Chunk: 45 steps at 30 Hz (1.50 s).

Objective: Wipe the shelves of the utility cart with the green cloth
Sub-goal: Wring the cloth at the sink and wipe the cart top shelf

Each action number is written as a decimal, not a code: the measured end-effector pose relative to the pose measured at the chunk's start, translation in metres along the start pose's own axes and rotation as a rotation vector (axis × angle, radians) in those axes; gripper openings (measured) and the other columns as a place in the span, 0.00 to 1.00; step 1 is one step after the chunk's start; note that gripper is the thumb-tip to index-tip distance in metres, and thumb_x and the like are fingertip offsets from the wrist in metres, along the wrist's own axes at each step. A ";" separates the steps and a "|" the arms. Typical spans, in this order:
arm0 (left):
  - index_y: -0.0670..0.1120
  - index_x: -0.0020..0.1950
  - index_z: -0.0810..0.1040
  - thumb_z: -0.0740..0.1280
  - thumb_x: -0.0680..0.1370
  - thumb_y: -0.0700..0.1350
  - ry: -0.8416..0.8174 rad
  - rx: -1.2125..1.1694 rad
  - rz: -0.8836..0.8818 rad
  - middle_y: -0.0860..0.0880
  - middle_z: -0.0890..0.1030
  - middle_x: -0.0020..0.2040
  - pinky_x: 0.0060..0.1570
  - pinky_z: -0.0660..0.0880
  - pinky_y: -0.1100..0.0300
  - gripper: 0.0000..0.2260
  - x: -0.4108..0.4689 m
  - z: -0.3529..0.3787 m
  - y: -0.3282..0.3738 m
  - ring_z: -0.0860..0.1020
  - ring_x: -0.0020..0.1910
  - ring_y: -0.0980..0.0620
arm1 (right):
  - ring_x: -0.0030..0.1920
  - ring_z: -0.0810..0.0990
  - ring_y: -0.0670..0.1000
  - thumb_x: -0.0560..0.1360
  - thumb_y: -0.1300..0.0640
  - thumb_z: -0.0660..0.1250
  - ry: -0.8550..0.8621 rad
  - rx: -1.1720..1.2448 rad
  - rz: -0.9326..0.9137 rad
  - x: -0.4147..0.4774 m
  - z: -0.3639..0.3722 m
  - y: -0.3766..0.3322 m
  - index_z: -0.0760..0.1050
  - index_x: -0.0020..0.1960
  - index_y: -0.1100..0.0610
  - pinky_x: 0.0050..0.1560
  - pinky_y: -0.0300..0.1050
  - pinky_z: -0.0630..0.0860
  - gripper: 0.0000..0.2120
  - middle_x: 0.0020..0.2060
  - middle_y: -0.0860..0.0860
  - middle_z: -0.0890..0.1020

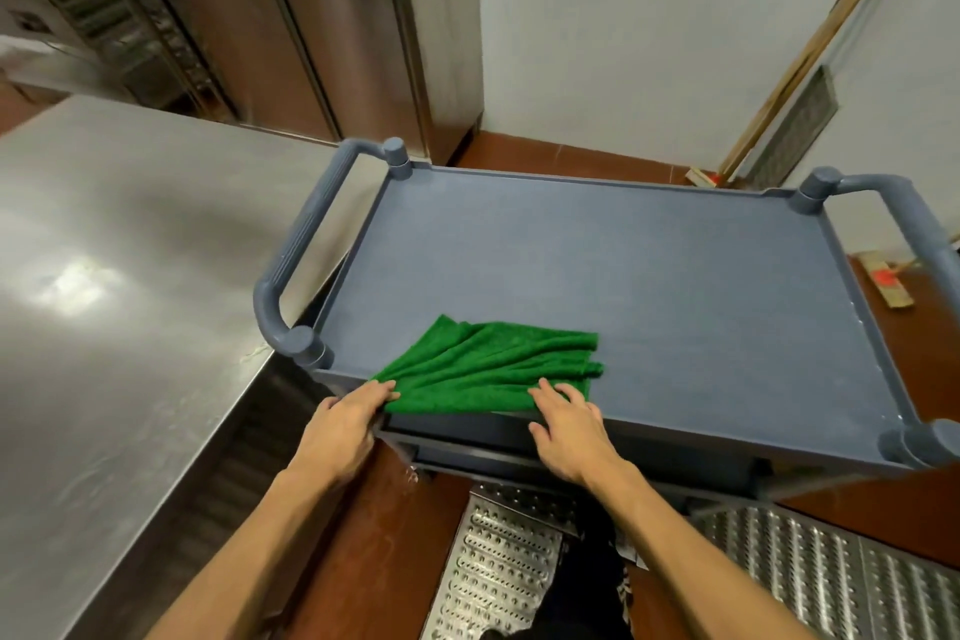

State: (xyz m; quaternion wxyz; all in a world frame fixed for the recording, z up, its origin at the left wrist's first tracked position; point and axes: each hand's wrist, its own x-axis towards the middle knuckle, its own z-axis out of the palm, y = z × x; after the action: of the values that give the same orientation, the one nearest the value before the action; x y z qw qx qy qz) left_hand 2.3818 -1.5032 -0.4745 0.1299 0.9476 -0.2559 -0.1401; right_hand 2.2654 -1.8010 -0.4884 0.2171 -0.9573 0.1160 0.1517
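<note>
While the rumpled green cloth [488, 364] lies on the grey plastic utility cart [649, 265], the left hand [340, 424] and right hand [566, 424] press its near edge, fingers straight. A stainless steel counter [104, 317] stands close beside the left hand.

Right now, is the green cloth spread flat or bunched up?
Bunched: the cloth lies gathered in long folds on the cart's top shelf, not spread flat.
</note>
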 end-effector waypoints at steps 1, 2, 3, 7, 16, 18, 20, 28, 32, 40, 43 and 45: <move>0.51 0.73 0.73 0.50 0.70 0.45 -0.014 0.015 -0.009 0.53 0.74 0.73 0.69 0.68 0.46 0.31 -0.003 -0.003 -0.002 0.70 0.74 0.51 | 0.77 0.55 0.55 0.80 0.52 0.60 -0.020 -0.001 -0.008 0.002 0.000 -0.003 0.58 0.77 0.52 0.73 0.57 0.58 0.27 0.78 0.50 0.57; 0.51 0.73 0.72 0.50 0.69 0.44 -0.021 0.034 -0.012 0.53 0.73 0.73 0.69 0.68 0.46 0.32 -0.005 -0.006 -0.002 0.70 0.74 0.51 | 0.77 0.55 0.55 0.79 0.53 0.61 -0.030 -0.010 -0.014 0.004 0.001 -0.006 0.59 0.77 0.53 0.73 0.57 0.59 0.27 0.78 0.50 0.57; 0.52 0.72 0.73 0.50 0.69 0.44 -0.020 0.050 -0.014 0.52 0.74 0.73 0.69 0.68 0.46 0.32 -0.006 -0.008 -0.002 0.71 0.73 0.50 | 0.76 0.56 0.55 0.79 0.55 0.62 -0.021 -0.016 -0.012 0.005 0.002 -0.009 0.60 0.76 0.53 0.72 0.57 0.60 0.27 0.78 0.50 0.58; 0.50 0.66 0.77 0.55 0.75 0.44 0.046 0.054 0.015 0.48 0.81 0.65 0.61 0.73 0.50 0.21 -0.004 -0.022 0.007 0.78 0.64 0.45 | 0.69 0.69 0.57 0.77 0.63 0.60 0.128 0.068 0.081 0.009 0.004 -0.019 0.71 0.68 0.51 0.65 0.51 0.67 0.21 0.67 0.53 0.75; 0.50 0.61 0.78 0.62 0.82 0.43 0.166 -0.033 0.136 0.47 0.85 0.54 0.52 0.75 0.50 0.10 0.015 -0.064 0.046 0.81 0.54 0.43 | 0.57 0.78 0.59 0.81 0.56 0.58 0.371 0.096 0.064 -0.009 -0.051 0.014 0.74 0.62 0.56 0.59 0.53 0.68 0.13 0.52 0.57 0.83; 0.51 0.61 0.77 0.62 0.82 0.43 0.175 -0.052 0.149 0.47 0.84 0.55 0.53 0.76 0.49 0.10 0.024 -0.071 0.058 0.80 0.55 0.43 | 0.56 0.78 0.61 0.81 0.57 0.59 0.437 0.130 0.053 -0.013 -0.069 0.023 0.75 0.61 0.56 0.59 0.54 0.68 0.12 0.51 0.58 0.83; 0.53 0.62 0.77 0.61 0.82 0.44 0.199 -0.068 0.150 0.49 0.84 0.57 0.53 0.77 0.47 0.10 0.034 -0.080 0.072 0.80 0.56 0.44 | 0.55 0.78 0.62 0.81 0.58 0.60 0.502 0.167 0.048 -0.014 -0.088 0.030 0.76 0.60 0.58 0.58 0.55 0.69 0.11 0.51 0.60 0.83; 0.55 0.63 0.77 0.60 0.83 0.44 0.206 -0.045 0.172 0.50 0.84 0.57 0.50 0.78 0.49 0.12 0.103 -0.109 0.110 0.81 0.57 0.43 | 0.50 0.79 0.62 0.79 0.59 0.62 0.617 0.169 -0.001 0.029 -0.145 0.060 0.78 0.58 0.56 0.54 0.56 0.73 0.10 0.49 0.55 0.84; 0.55 0.64 0.78 0.60 0.82 0.42 0.170 0.003 0.117 0.50 0.84 0.59 0.52 0.78 0.48 0.15 0.149 -0.112 0.119 0.80 0.59 0.42 | 0.47 0.79 0.60 0.78 0.60 0.64 0.640 0.153 -0.015 0.069 -0.154 0.077 0.80 0.55 0.53 0.51 0.53 0.72 0.09 0.47 0.51 0.85; 0.52 0.68 0.78 0.61 0.75 0.37 0.067 0.043 0.174 0.52 0.79 0.68 0.61 0.77 0.50 0.23 0.179 -0.056 0.115 0.77 0.66 0.46 | 0.51 0.81 0.58 0.76 0.57 0.65 0.477 0.211 -0.048 0.118 -0.130 0.105 0.81 0.57 0.52 0.53 0.53 0.77 0.11 0.48 0.51 0.86; 0.47 0.63 0.82 0.61 0.65 0.35 -0.051 0.140 0.245 0.46 0.82 0.64 0.56 0.81 0.49 0.28 0.172 -0.025 0.102 0.83 0.58 0.42 | 0.51 0.80 0.53 0.73 0.55 0.65 0.358 0.169 -0.235 0.113 -0.102 0.116 0.81 0.56 0.51 0.53 0.53 0.78 0.13 0.51 0.48 0.84; 0.46 0.59 0.83 0.64 0.60 0.37 -0.118 0.207 0.225 0.44 0.83 0.61 0.51 0.82 0.49 0.28 0.165 -0.007 0.097 0.84 0.53 0.42 | 0.55 0.76 0.51 0.73 0.51 0.66 0.226 0.097 -0.281 0.104 -0.084 0.117 0.79 0.60 0.52 0.57 0.52 0.76 0.17 0.56 0.47 0.80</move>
State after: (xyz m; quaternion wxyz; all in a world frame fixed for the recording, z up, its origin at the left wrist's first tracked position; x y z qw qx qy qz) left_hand 2.4772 -1.6690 -0.4700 0.0310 0.9115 -0.3806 -0.1532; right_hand 2.3484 -1.9584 -0.4959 0.2678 -0.9634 0.0117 0.0058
